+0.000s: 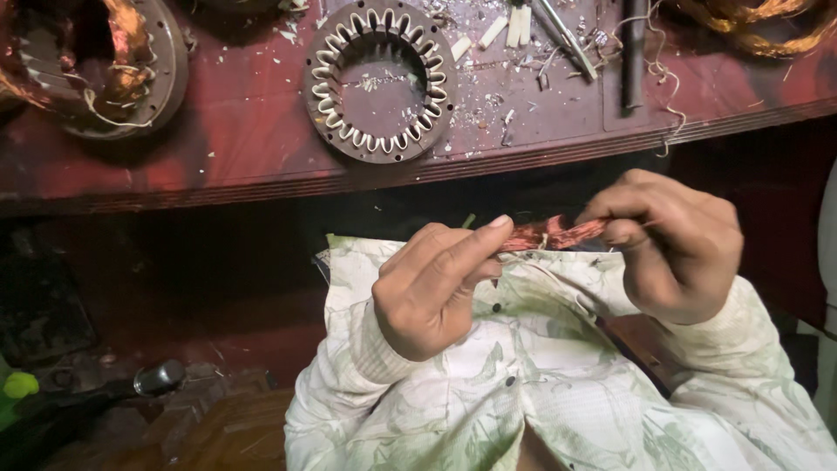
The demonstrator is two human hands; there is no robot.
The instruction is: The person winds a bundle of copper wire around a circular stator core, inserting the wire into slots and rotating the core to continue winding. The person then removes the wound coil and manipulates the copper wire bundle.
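Observation:
A short bundle of copper wire (551, 234) is stretched between both hands, just below the bench edge and above my pale leaf-patterned shirt. My left hand (433, 288) pinches its left end between thumb and forefinger. My right hand (673, 244) is closed around its right end. On the dark red bench (244, 131) above lies an empty round stator core (380, 80) with pale insulation strips lining its slots.
A second stator (113, 65) wound with copper coils sits at the bench's far left. More copper coils (767, 26) lie at the top right. White paper strips (510, 28), a metal tool (567, 39), a dark rod (634, 52) and scraps litter the bench. A metal-headed tool (157, 378) lies on the floor.

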